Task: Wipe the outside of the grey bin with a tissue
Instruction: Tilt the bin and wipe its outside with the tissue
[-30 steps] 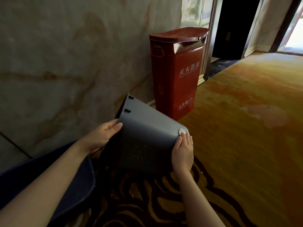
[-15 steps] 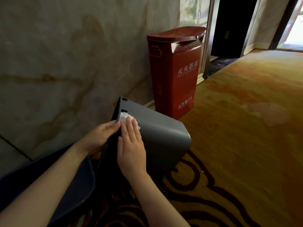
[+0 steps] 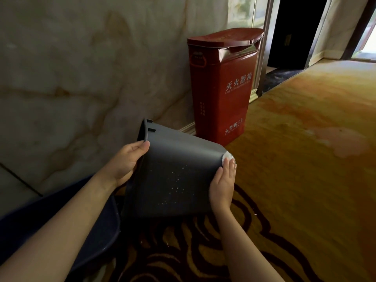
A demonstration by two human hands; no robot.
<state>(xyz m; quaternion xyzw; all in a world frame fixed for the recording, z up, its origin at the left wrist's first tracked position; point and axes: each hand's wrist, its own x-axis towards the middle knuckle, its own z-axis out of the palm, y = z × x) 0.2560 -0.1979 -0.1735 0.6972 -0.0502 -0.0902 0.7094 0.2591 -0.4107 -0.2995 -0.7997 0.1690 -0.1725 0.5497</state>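
Note:
The grey bin (image 3: 175,176) is held tipped on its side above the carpet, its open rim to the left and its base to the right. Small pale specks dot its near side. My left hand (image 3: 126,161) grips the rim, thumb on the outside wall. At the base-end corner my right hand (image 3: 223,184) lies flat and presses a crumpled white tissue (image 3: 227,155) against the bin. Only a bit of the tissue shows past my fingertips.
A tall red fire-extinguisher box (image 3: 221,86) stands against the marble wall (image 3: 81,68) just behind the bin. A dark blue seat edge (image 3: 97,226) is at lower left. Patterned orange carpet (image 3: 305,159) spreads to the right, towards a dark doorway (image 3: 293,31).
My right hand slid the tissue from the rim end of the bin along its side to the base corner. The bin has tilted so its near side faces me more.

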